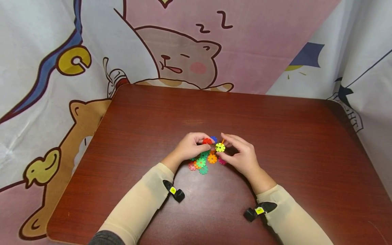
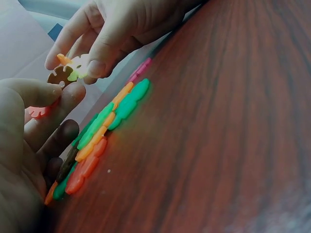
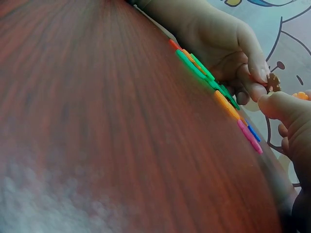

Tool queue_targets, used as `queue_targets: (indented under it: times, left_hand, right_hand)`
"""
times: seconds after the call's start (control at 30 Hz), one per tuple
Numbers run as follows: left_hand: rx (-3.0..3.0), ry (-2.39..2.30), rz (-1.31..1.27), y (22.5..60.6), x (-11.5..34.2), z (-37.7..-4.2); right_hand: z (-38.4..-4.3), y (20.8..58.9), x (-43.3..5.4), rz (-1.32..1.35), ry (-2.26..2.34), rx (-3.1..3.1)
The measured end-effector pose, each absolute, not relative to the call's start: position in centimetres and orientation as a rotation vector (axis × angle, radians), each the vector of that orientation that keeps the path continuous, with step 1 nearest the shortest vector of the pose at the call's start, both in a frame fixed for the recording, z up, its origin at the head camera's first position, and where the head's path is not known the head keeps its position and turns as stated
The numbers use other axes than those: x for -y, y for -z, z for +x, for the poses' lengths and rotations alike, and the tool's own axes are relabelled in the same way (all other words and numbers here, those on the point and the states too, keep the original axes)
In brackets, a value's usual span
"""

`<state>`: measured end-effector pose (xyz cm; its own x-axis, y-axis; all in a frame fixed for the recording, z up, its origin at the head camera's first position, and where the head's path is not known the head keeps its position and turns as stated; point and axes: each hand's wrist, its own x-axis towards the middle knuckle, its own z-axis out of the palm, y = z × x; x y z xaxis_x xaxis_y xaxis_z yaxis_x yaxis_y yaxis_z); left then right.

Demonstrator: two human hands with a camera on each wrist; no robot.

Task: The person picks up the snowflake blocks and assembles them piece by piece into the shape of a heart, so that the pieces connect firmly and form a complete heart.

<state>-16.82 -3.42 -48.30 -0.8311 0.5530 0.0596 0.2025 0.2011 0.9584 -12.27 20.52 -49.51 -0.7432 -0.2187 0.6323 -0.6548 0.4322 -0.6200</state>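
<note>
Snowflake-shaped plastic discs with notched rims are between the two hands. In the left wrist view, my left hand [image 1: 192, 147] pinches a brown disc [image 2: 60, 75] between thumb and forefinger. A red disc [image 1: 207, 141] shows by the left fingers; whether they hold it I cannot tell. My right hand [image 1: 240, 154] pinches a yellow disc [image 1: 219, 147], with an orange disc [image 1: 222, 141] standing edge-on against it. The brown disc's rim meets the yellow one; how far their notches interlock is hidden. Both hands are just above the loose discs.
Below the hands, loose discs lie overlapping on the brown table [image 1: 153, 119]: green [image 1: 200, 162], orange [image 1: 212, 158], pink-red [image 1: 192, 166], magenta [image 1: 222, 161] and blue [image 1: 213, 139]. A printed cloth [image 1: 245, 51] hangs behind the table. Each forearm wears a black strap [image 1: 174, 191].
</note>
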Motion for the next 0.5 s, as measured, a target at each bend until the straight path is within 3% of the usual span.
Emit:
queue_targets:
  times: [0.5]
  left_hand:
    - [-2.113,-1.705,0.699,48.24,3.31,-16.77]
  right_hand:
    - [-12.39,49.7,-20.65,0.848,-1.378,2.179]
